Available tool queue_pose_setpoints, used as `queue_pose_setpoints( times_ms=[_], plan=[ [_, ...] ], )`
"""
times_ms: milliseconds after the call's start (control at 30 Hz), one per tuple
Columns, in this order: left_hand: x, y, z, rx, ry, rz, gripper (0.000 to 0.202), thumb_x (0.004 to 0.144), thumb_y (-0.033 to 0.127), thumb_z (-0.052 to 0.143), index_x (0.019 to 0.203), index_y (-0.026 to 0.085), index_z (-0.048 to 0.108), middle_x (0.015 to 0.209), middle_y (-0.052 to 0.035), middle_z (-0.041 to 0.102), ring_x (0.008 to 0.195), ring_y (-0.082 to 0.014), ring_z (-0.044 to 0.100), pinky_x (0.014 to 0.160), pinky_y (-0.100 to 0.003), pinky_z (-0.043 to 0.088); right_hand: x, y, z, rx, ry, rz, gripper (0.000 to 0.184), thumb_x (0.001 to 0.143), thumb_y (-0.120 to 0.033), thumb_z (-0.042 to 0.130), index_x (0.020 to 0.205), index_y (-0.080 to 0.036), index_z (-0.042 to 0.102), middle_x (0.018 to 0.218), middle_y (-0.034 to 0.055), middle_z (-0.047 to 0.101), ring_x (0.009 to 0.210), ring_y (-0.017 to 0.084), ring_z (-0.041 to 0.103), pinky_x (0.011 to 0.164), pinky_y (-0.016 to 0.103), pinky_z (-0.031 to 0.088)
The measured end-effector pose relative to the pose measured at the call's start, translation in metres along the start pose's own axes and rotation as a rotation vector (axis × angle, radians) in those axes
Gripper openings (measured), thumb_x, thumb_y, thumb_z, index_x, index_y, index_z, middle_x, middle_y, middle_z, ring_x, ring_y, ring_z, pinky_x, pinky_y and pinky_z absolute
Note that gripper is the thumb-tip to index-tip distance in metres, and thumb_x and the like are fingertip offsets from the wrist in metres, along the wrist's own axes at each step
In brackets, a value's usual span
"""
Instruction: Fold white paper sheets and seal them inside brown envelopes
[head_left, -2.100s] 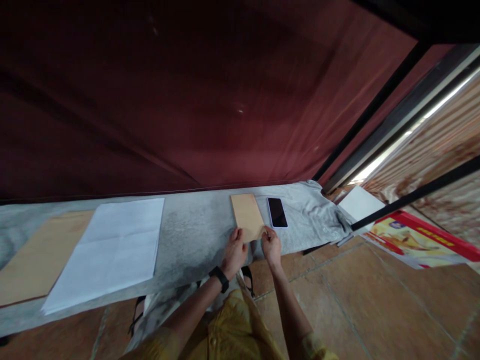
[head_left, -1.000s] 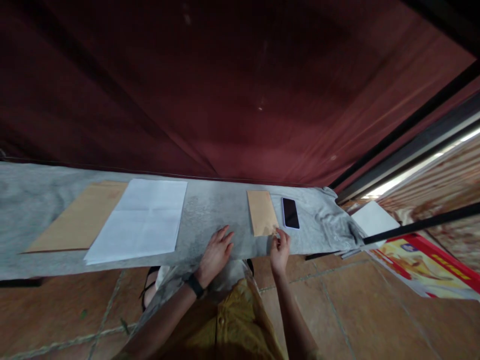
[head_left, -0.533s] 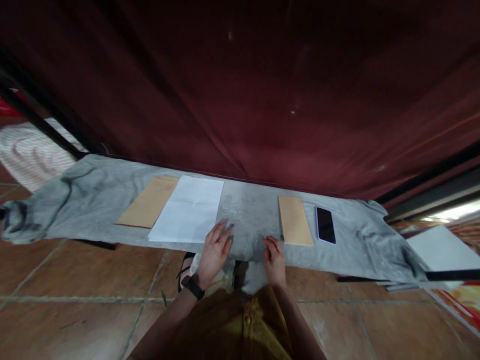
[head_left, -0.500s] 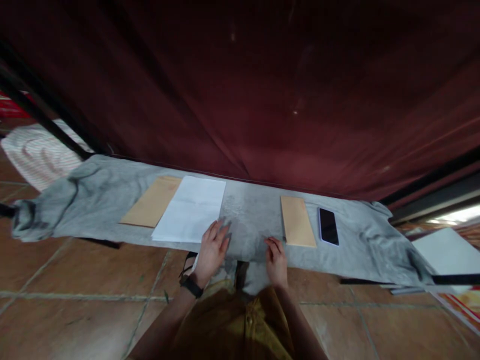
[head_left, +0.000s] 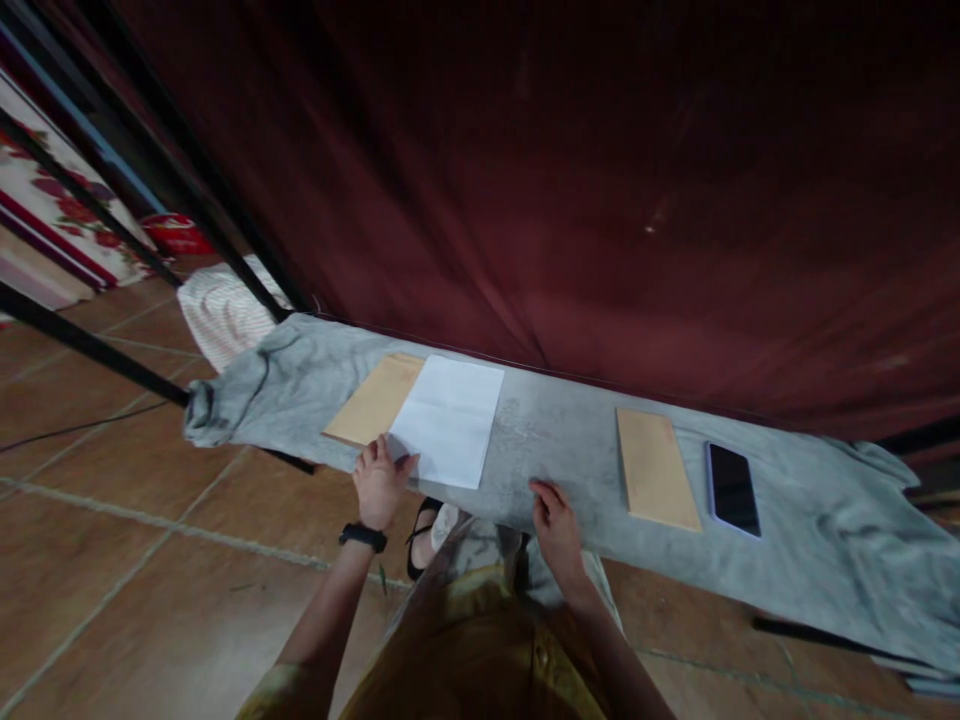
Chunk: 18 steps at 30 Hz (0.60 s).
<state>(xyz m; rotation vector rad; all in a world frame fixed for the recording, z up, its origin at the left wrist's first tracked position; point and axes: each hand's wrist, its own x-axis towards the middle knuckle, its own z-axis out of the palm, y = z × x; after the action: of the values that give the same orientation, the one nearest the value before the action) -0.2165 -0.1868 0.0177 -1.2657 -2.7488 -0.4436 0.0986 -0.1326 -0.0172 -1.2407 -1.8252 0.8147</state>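
Left hand: shifted from small envelope to paper sheet; fingers spread on its near corner, sheet lengthwise away from them. Right hand: farther off, fingers together, empty, on cloth.

head view, looking down, bench near
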Motion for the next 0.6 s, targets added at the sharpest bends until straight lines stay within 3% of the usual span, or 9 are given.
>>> queue_pose_setpoints(
  times_ms=[267, 400, 600],
  plan=[
    [0.004, 0.005, -0.012, 0.038, -0.055, -0.041, 0.077, 0.088, 0.054, 0.06, 0.145, 0.005, 0.044, 0.128, -0.0256, 0.057, 0.113, -0.0396, 0.056, 0.091, -0.047, 0.045, 0.01, -0.012, 0.026, -0.06, -0.065, -0.012, 0.033, 0.09, -0.022, 0.045, 0.106, -0.022, 0.075, 0.106, 0.0083, 0.072, 0.1, 0.023, 0.066, 0.098, 0.04, 0.051],
    [0.003, 0.0, -0.014, 0.055, -0.041, -0.044, 0.076, 0.088, 0.055, 0.06, 0.143, 0.005, 0.046, 0.125, -0.0257, 0.058, 0.113, -0.0397, 0.055, 0.091, -0.048, 0.044, 0.013, -0.01, 0.028, -0.03, -0.05, 0.031, 0.032, 0.09, -0.025, 0.045, 0.105, -0.023, 0.074, 0.107, 0.0082, 0.072, 0.098, 0.023, 0.067, 0.095, 0.039, 0.052],
    [0.006, -0.012, -0.009, -0.062, -0.018, -0.012, 0.068, 0.085, 0.05, 0.066, 0.14, 0.011, 0.052, 0.115, -0.0186, 0.059, 0.108, -0.0349, 0.055, 0.092, -0.045, 0.043, 0.022, -0.022, 0.046, 0.098, -0.09, 0.044, 0.031, 0.09, -0.027, 0.046, 0.104, -0.024, 0.073, 0.104, 0.0073, 0.074, 0.095, 0.021, 0.069, 0.091, 0.037, 0.054]
  ],
)
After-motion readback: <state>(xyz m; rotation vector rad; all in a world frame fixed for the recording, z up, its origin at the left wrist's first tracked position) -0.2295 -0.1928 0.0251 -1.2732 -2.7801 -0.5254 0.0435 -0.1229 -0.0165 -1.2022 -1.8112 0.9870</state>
